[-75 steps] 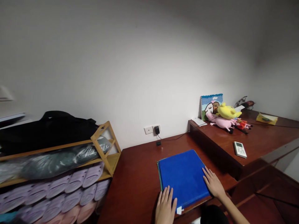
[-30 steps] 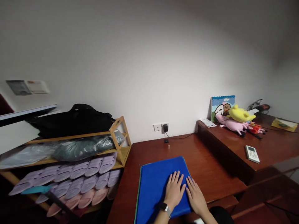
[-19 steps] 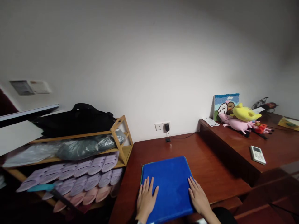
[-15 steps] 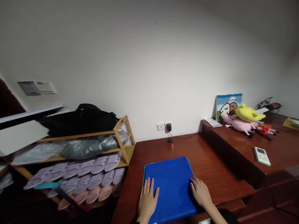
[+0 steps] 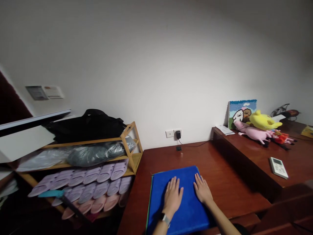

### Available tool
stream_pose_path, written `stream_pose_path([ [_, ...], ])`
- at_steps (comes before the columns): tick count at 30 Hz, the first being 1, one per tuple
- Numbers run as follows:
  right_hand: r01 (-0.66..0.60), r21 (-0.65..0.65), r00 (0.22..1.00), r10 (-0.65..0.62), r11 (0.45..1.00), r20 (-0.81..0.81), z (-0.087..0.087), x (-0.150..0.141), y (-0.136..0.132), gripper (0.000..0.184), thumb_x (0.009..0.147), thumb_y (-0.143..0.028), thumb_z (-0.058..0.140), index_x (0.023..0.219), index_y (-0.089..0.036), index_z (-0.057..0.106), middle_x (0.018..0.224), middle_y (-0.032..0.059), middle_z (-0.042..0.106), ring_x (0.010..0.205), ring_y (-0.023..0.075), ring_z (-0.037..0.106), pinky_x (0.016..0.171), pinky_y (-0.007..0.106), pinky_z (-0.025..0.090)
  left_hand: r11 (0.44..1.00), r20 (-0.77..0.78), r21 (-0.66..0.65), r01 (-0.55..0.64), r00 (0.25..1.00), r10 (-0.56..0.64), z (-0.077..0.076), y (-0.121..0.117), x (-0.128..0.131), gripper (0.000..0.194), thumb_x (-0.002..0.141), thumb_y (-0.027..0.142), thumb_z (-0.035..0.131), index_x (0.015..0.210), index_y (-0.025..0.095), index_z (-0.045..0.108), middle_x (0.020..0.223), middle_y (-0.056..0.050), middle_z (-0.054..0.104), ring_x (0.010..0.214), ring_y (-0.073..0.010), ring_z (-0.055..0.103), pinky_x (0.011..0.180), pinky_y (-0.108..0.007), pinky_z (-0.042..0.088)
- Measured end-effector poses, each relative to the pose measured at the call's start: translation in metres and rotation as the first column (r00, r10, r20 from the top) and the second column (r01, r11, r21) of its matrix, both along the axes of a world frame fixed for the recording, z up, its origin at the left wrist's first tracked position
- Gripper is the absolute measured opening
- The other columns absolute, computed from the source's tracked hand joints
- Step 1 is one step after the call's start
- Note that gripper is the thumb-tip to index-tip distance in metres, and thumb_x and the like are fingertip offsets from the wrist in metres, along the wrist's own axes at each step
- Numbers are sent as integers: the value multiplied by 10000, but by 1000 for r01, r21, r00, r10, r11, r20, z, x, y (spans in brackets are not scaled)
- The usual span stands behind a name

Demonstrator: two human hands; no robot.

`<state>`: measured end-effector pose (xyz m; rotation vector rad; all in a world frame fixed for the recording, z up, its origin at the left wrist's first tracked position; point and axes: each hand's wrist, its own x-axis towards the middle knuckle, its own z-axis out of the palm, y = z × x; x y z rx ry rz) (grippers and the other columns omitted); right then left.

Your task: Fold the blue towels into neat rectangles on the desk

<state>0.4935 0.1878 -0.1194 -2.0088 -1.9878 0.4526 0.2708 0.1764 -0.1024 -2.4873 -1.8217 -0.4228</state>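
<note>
A folded blue cloth [image 5: 160,182] with a green edge lies flat on the dark red wooden table [image 5: 220,176]. My left hand [image 5: 172,196] rests palm down on the middle of the cloth, fingers stretched out, a watch on its wrist. Close beside it, my right hand [image 5: 202,191] lies flat on the cloth's right half, fingers spread. Neither hand holds anything.
A bamboo rack [image 5: 127,143] at the left carries a black bag [image 5: 88,125], a bagged grey item and rows of lilac and pink slippers [image 5: 97,182]. A raised ledge at the right bears plush toys [image 5: 259,127], a picture and a white remote [image 5: 278,167]. A wall socket [image 5: 174,133] holds a charger.
Both hands have slid from the cloth's outer edges toward its middle and further up it. The view has drifted slightly left.
</note>
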Motion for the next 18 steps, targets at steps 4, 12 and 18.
stream_pose_path([
  [4,-11,-1,1000,11,1000,13,2,1,1,682,1048,-433,200,1661,-142,274,1733,40,232,1612,249,191,1315,431,177,984,52,-66,168,985,-165,-3,22,64,613,1082,518,261,1625,260,382,1706,-61,348,1579,-260,314,1293,-494,277],
  [12,14,19,1000,-14,1000,10,-1,1,1,688,1054,-469,191,1661,-158,283,1727,32,267,1604,252,229,1311,426,197,969,-55,-115,-220,975,215,-13,36,-47,700,1055,556,255,1637,177,344,1712,-120,282,1596,-294,253,1296,-536,223],
  [18,35,-4,997,-35,999,74,6,0,5,665,1033,-436,243,1636,-188,372,1709,41,340,1561,272,343,1284,454,246,947,-61,-49,-318,947,315,-19,35,-90,725,1055,550,255,1629,119,352,1706,-147,310,1594,-278,267,1286,-469,261],
])
